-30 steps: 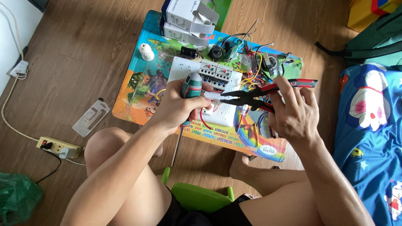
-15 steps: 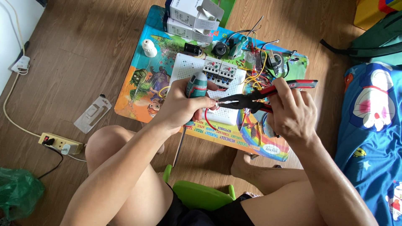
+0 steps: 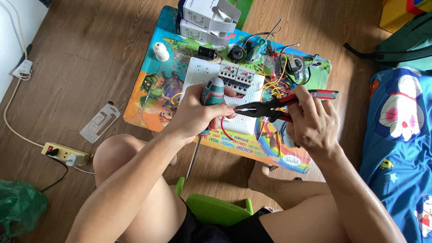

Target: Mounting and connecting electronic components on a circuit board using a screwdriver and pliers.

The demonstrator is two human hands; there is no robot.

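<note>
Currently a wiring step is in hand. A green screwdriver (image 3: 211, 92) is gripped in the left hand (image 3: 198, 112), fingers wrapped tight round its handle, its shaft pointing back toward the body. Pliers (image 3: 274, 105) with red-black handles are squeezed in the right hand (image 3: 312, 123), jaws nearly closed on what looks like a red wire (image 3: 227, 121) over the white board (image 3: 202, 74); the actual pinch is too small to confirm. Breakers (image 3: 236, 74) are mounted on the board, which lies on a colourful table (image 3: 148, 94), loose wires (image 3: 274, 78) just beyond. Judged next: the wire end to be guided into a breaker terminal with steady pliers, then the screwdriver turned tip-down for tightening.
</note>
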